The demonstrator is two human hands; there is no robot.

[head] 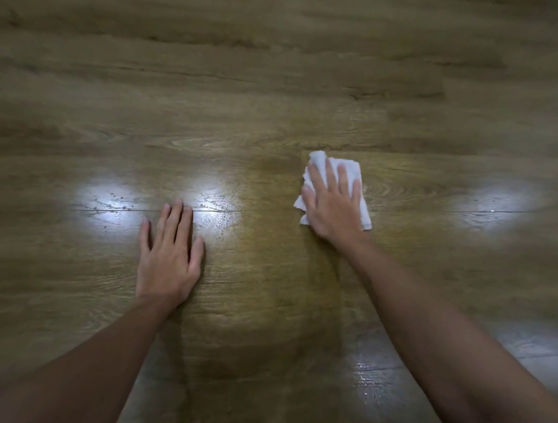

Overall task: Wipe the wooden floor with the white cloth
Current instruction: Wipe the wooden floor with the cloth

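Wood floor (pixel 285 74) fills the whole head view, planks running side to side with a few bright light glares on it. Your right hand (pixel 331 206) lies flat with fingers spread on the cloth (pixel 362 208), pressing it down rather than gripping. Your left hand (pixel 169 255) is flat on bare floor, holding nothing. Droplets show near your left fingers and by your right forearm, so I'd guess plenty's left to wipe.
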